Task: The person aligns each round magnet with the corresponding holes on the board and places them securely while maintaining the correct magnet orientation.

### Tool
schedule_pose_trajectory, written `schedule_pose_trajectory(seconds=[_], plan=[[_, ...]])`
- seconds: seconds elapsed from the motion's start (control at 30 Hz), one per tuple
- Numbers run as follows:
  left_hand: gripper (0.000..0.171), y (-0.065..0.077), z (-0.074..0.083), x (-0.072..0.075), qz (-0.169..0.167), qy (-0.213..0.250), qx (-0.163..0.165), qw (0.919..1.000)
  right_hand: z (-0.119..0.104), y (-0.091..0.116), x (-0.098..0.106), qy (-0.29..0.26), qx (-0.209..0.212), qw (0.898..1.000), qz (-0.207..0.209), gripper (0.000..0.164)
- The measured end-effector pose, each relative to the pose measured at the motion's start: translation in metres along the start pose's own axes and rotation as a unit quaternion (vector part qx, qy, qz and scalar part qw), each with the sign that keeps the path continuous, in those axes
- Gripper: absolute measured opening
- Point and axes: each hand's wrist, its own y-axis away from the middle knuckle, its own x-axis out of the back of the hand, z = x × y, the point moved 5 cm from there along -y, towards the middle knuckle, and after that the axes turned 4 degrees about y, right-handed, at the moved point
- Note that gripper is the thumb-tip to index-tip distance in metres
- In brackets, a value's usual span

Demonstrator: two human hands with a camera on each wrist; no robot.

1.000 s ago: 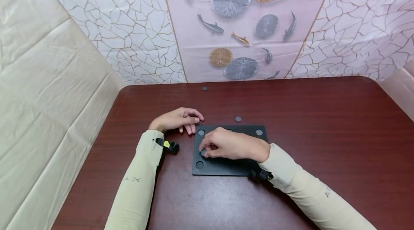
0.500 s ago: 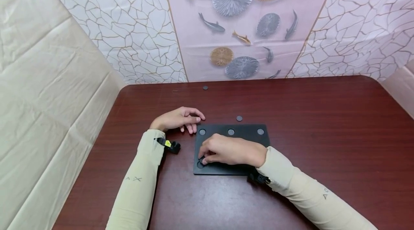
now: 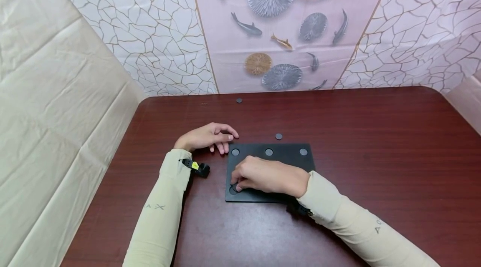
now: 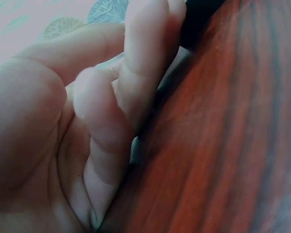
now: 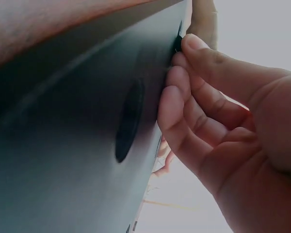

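Observation:
My right hand (image 3: pixel 268 175) reaches over a black rectangular board (image 3: pixel 270 197) and pinches a small dark disc (image 5: pixel 178 43) between thumb and fingers. The disc is at the round recess (image 3: pixel 233 190) in the board's front left corner, mostly hidden by the fingertips. Along the board's back edge, grey discs fill the left (image 3: pixel 235 152), middle (image 3: pixel 269 152) and right (image 3: pixel 303 152) recesses. An oval-looking recess (image 5: pixel 130 121) shows bare in the right wrist view. My left hand (image 3: pixel 206 137) rests on the table beside the back left corner, fingers loosely bent, holding nothing.
One loose grey disc (image 3: pixel 278 136) lies just behind the board, and another (image 3: pixel 239 100) near the far edge of the brown table (image 3: pixel 375 133). A patterned cloth (image 3: pixel 161 29) hangs behind the table, a beige one (image 3: pixel 56 112) at the left.
My right hand has moved the disc toward me, from above the board's left side to the front left recess, then stayed nearly still. The left hand keeps its place.

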Motion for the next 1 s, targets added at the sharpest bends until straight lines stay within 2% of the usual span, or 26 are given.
schedule_pose_trajectory(seconds=[0.23, 0.47, 1.0], plan=[[0.026, 0.0013, 0.0016, 0.0002, 0.001, 0.003, 0.003, 1.0, -0.0049, 0.0, -0.001, 0.017, -0.003, 1.0, 0.005, 0.015], [0.026, 0.0015, 0.0006, 0.0003, 0.003, 0.005, 0.004, 1.0, -0.0066, -0.0015, -0.0037, 0.022, 0.01, 0.999, 0.023, 0.013], [0.027, 0.0015, 0.0003, -0.0004, 0.007, 0.01, 0.002, 0.9999, -0.0065, -0.0009, -0.0033, 0.022, 0.005, 1.0, 0.019, 0.017]])
